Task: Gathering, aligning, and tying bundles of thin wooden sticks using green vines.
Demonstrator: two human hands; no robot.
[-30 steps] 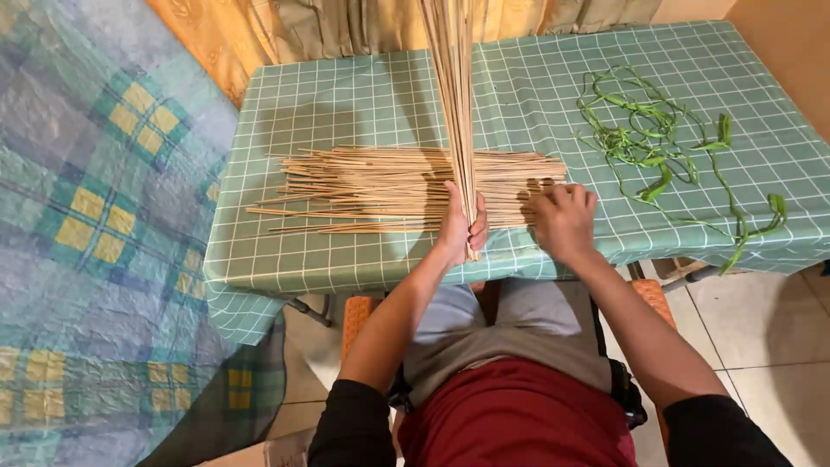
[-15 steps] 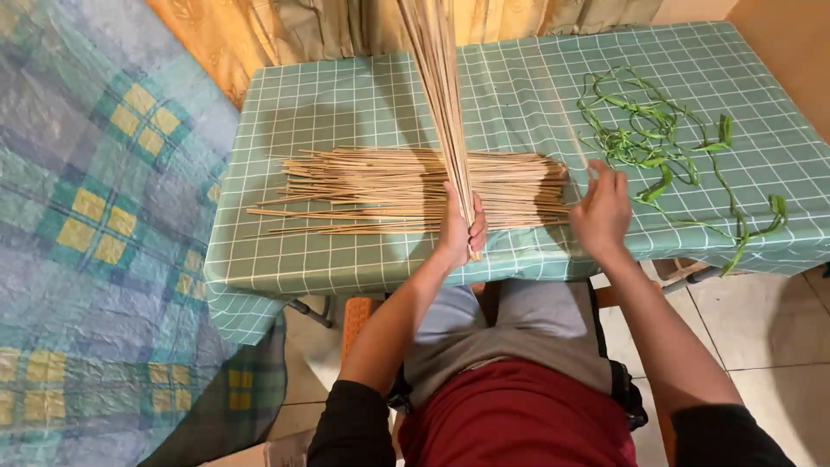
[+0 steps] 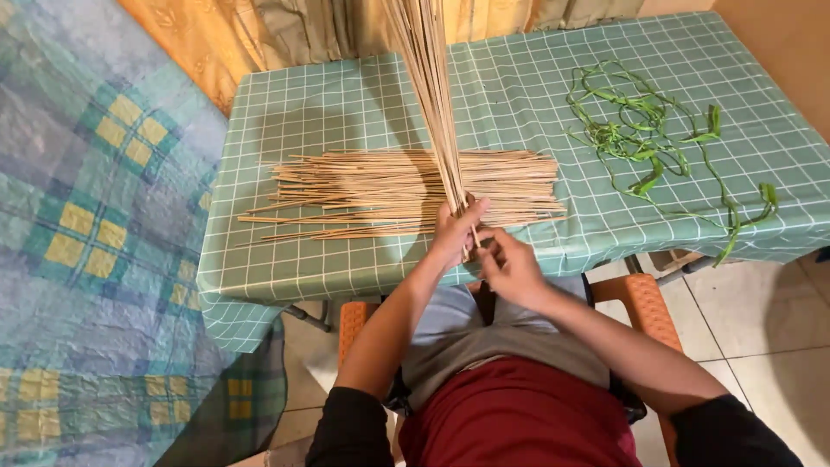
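Upright bundle of thin sticks (image 3: 430, 95): it stands near the front edge of the table (image 3: 346, 95), rising steeply and passing out of frame at the top, so its upper end is not visible. Its lower end is hidden inside the left hand (image 3: 456, 232), which is wrapped closed around the base of the bundle. The right hand (image 3: 510, 266) sits just beside and slightly below the left hand, fingers curled against the bottom of the same bundle; whether it pinches a single stick or only touches the ends cannot be made out.

Behind the hands, a flat pile of loose sticks (image 3: 363, 190) lies lengthwise across the green checked tablecloth (image 3: 519, 78). The upright bundle crosses in front of this pile and covers part of its middle.

A tangle of green strips (image 3: 644, 130) lies well apart on the right side of the table, with one strand (image 3: 742, 220) hanging over the front edge.

An orange chair (image 3: 644, 304) is partly hidden by the arms and torso. A patterned quilt (image 3: 86, 216) fills the left side and is cut off by the frame edge.
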